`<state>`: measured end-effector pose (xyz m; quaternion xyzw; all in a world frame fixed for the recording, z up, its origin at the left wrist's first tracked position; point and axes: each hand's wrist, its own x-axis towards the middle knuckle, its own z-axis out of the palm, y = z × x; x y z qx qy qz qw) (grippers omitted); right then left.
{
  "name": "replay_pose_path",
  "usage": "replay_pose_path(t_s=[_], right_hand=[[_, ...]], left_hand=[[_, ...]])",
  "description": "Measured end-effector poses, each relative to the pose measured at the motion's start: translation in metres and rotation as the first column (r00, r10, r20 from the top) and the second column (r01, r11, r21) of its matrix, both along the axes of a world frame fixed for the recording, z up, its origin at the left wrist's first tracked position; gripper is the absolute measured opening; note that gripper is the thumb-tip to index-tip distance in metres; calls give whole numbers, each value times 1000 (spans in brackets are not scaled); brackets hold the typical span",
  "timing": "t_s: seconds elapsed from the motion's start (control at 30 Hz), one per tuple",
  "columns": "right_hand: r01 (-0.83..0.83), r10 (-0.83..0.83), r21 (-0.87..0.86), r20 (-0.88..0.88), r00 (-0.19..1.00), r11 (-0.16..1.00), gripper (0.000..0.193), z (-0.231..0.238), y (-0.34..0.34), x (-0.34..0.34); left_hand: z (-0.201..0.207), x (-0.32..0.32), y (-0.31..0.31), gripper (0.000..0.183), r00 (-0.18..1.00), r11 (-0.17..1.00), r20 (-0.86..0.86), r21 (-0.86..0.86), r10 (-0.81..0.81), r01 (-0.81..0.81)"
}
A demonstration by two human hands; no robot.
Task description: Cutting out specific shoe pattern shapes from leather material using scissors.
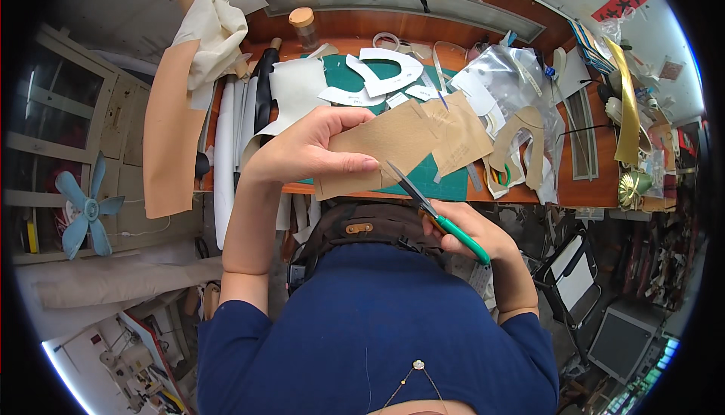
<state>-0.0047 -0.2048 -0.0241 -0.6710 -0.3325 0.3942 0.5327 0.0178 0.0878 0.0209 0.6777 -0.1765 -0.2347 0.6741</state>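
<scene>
Left fingers (352, 162) pinch grained tan material (381, 141); right fingers (453, 212), pointed scissors (453, 231).

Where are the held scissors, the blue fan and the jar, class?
Held scissors (454, 231), head view: green handle.
Blue fan (91, 209), head view: central hub.
Jar (307, 36), head view: body below lid.

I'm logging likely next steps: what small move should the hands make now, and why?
Probably a small snip at the near edge of the tan piece: the left hand pinches it, and the right hand holds green-handled scissors with their blades at that edge.
</scene>
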Motion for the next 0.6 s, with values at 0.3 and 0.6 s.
replay_pose_path(t_s=[0.3, 0.6], right_hand=[[82, -70, -61, 168, 983, 995, 69, -3, 2, -4], [75, -72, -45, 73, 995, 996, 64, -5, 1, -3]], left_hand=[[1, -1, -4, 37, 999, 999, 19, 31, 42, -42], [-1, 1, -2, 38, 999, 999, 45, 41, 20, -22]])
